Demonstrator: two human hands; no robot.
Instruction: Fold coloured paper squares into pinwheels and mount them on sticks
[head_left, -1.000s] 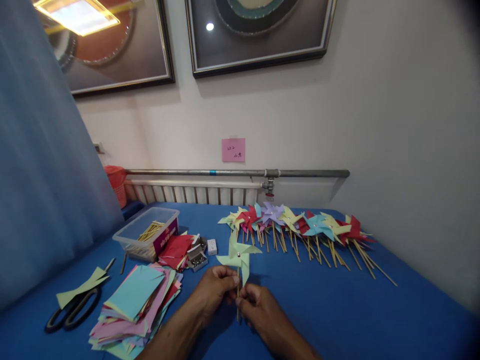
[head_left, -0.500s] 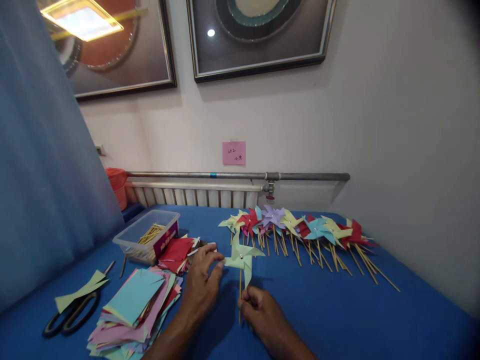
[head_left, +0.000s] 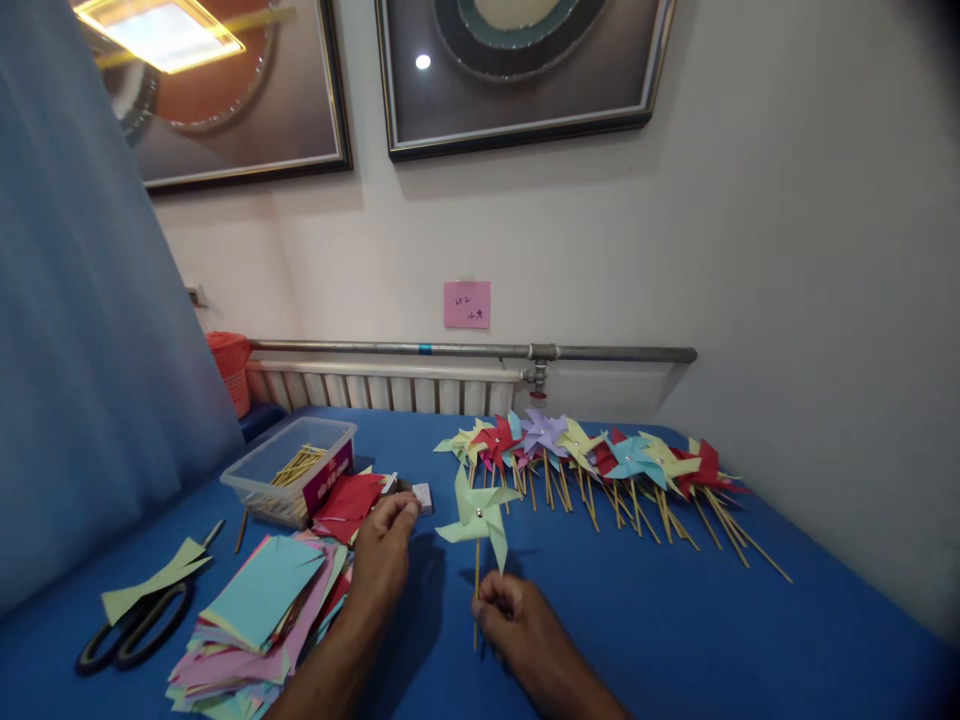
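Observation:
A pale green paper pinwheel point(head_left: 478, 513) stands upright on a thin wooden stick, with a pin head at its centre. My right hand point(head_left: 517, 625) pinches that stick point(head_left: 477, 555) below the blades. Left of the pinwheel, my left hand point(head_left: 384, 550) hovers with its fingers curled together and the thumb against them; I see nothing in it. Just past its fingertips lies a small white box point(head_left: 422, 498). Beside the left hand are red paper pieces point(head_left: 351, 505) and a stack of coloured paper sheets point(head_left: 262, 590).
A clear plastic box point(head_left: 259, 460) holds wooden sticks. Black-handled scissors point(head_left: 154, 625) lie at left under a pale green paper piece point(head_left: 157, 580). Several finished pinwheels point(head_left: 630, 457) lie in a row along the back right of the blue table point(head_left: 675, 640). Behind run a pipe point(head_left: 360, 347) and a radiator.
My left hand has moved left, away from the pinwheel's blade, and its fingers have closed together. The pinwheel's blades have turned somewhat; my right hand still holds the stick.

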